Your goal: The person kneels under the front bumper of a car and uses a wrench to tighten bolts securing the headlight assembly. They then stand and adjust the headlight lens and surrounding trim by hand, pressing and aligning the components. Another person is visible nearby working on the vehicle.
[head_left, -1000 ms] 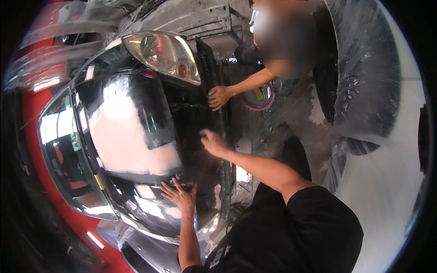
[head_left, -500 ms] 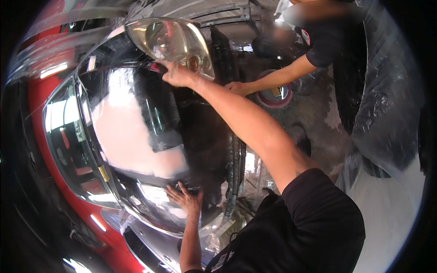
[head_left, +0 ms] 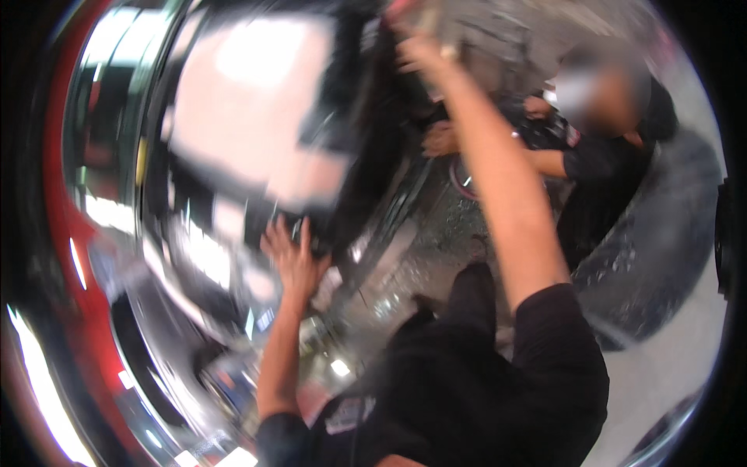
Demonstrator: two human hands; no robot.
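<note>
The black car bonnet [head_left: 366, 86] carries a large pale patch [head_left: 241, 132]. My left hand [head_left: 292, 253] rests on it below the patch, fingers spread. My right hand [head_left: 420, 50] is stretched out to the bonnet's far upper edge, close to a small blurred red item [head_left: 398, 14]; motion smears its fingers, so whether it holds anything cannot be made out. Behind my right forearm, a co-worker's hand [head_left: 438, 138] is at the car's front edge.
A co-worker [head_left: 599, 191] in dark clothes crouches at the right beside dark plastic sheeting [head_left: 646, 272]. A reddish basin [head_left: 465, 183] is partly hidden on the wet floor [head_left: 389, 288]. A windscreen [head_left: 109, 101] and red bodywork [head_left: 105, 346] line the left.
The view has swung, shifting the car up and the co-worker down and right. My right arm has reached from mid-bonnet toward the far upper edge; my left hand stays on the bonnet.
</note>
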